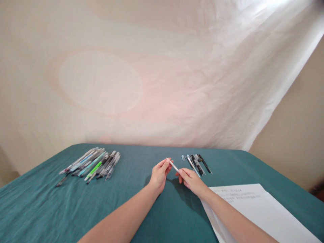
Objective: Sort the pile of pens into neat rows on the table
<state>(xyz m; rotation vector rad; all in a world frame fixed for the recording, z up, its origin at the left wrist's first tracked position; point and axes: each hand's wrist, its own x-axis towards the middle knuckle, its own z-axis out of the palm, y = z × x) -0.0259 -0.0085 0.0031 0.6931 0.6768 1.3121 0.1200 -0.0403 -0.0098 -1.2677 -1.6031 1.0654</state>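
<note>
A slim white pen [173, 165] is held between my two hands above the middle of the table. My left hand [160, 173] pinches its far left end between thumb and fingertips. At the other end, my right hand [190, 179] has its thumb and fingers closed around the pen. The parts under my fingers are hidden, so I cannot tell whether a cap is on. Just beyond my right hand lies a small group of pens [196, 163], mostly black and clear, with a small clear cap-like piece [183, 157] beside them.
A large pile of pens [93, 163], one bright green, lies on the left of the green cloth-covered table [131, 209]. Sheets of white paper [255, 212] with handwriting lie at the right, partly under my right forearm. A pale curtain [162, 84] hangs behind the table.
</note>
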